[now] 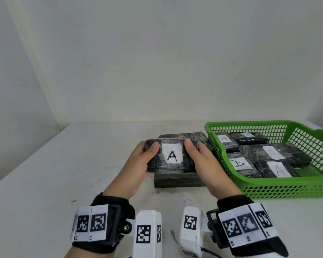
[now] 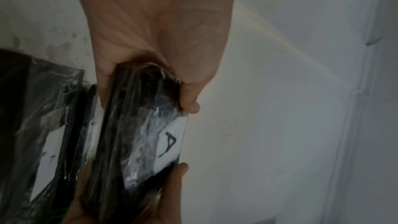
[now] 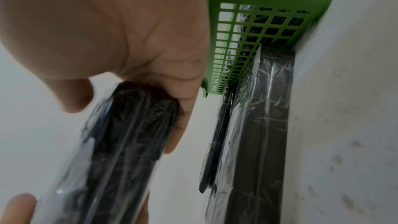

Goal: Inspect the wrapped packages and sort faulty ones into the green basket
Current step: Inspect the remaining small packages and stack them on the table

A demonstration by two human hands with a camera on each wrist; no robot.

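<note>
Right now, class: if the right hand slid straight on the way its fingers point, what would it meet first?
Probably the left hand: the right hand points leftward along the held package, which both hands grip. Depth is uncertain.

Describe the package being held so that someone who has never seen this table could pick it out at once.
Start at the green basket on the right of the white table; just left of it lies a stack of dark wrapped packages. Above that stack, the left hand and right hand grip one black film-wrapped package by its ends. Unlike the others, it is lifted, its white label with a black A facing the person.
</note>
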